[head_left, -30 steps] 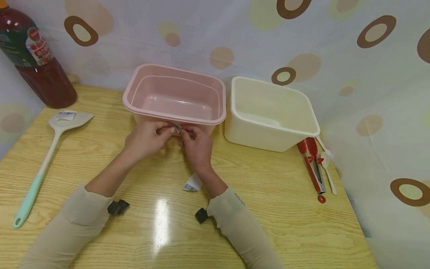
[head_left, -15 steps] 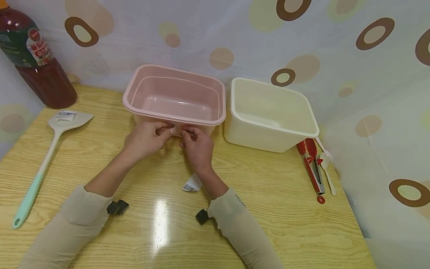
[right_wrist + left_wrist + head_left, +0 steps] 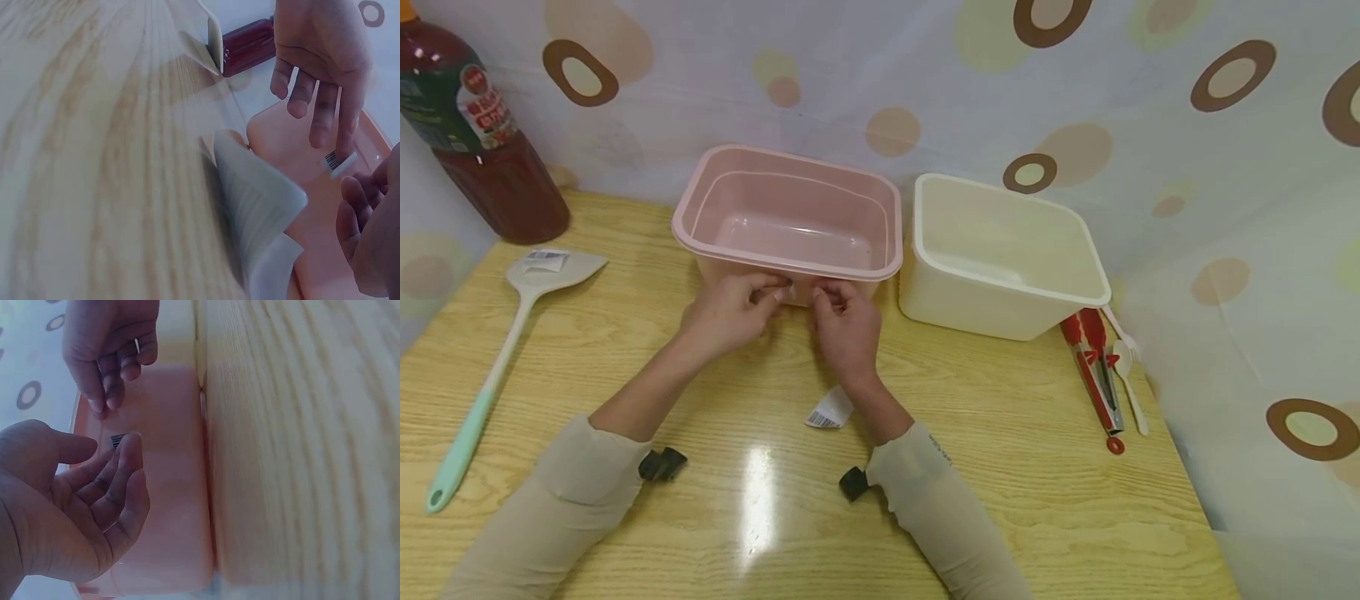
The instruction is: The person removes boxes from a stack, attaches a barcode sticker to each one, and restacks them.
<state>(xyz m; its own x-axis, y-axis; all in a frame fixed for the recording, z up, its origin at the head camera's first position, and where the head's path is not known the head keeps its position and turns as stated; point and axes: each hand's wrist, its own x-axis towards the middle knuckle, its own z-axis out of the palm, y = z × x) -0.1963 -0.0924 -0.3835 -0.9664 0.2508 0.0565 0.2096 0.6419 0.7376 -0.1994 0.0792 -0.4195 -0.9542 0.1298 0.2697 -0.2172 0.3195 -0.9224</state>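
Pink bin [image 3: 797,192] beside cream bin [image 3: 962,304], paper label [image 3: 829,410] near relaxed right grip [image 3: 850,331], left grip [image 3: 724,308] at sticker [image 3: 117,440], hold unclear

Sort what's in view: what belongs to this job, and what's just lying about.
In the job: left hand, right hand, pink bin, small barcode label.

Apparently just lying about: cream bin, bottle, spatula, tongs, spoon, fork, larger loose label.

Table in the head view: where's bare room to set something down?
The widest bare patch of table lies before the cream bin, between the right sleeve and the tongs. Another lies between the spatula and the left sleeve. Crowded: the near side of the pink bin, with the left hand and right hand, and beside the tongs, with a spoon.
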